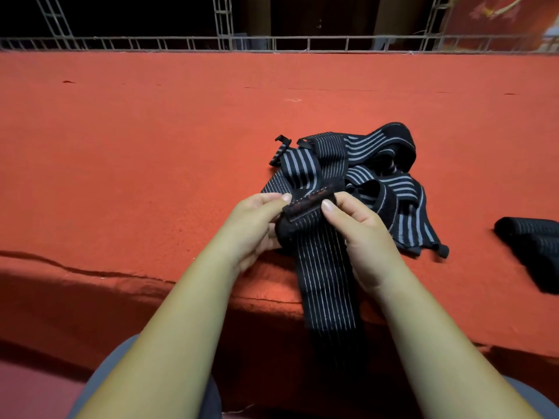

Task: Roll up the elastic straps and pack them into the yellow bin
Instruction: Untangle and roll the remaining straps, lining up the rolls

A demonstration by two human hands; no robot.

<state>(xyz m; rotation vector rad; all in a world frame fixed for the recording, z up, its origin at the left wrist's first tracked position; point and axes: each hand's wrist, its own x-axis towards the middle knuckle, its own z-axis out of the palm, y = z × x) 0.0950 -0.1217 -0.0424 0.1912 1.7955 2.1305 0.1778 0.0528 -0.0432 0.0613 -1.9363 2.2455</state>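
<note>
A black elastic strap with thin grey stripes (323, 267) hangs over the front edge of the red-covered table. Its top end, with a dark hook-and-loop patch, is folded over between my two hands. My left hand (257, 225) pinches the left side of that folded end. My right hand (360, 228) pinches the right side with thumb on top. Just behind them lies a loose pile of black straps with wider grey stripes (375, 173). No yellow bin is in view.
Rolled black straps (535, 246) lie at the right edge of the red table (151, 146). A metal wire rail (272, 45) runs along the table's far side. My lap in grey trousers (99, 385) shows below the table's front edge.
</note>
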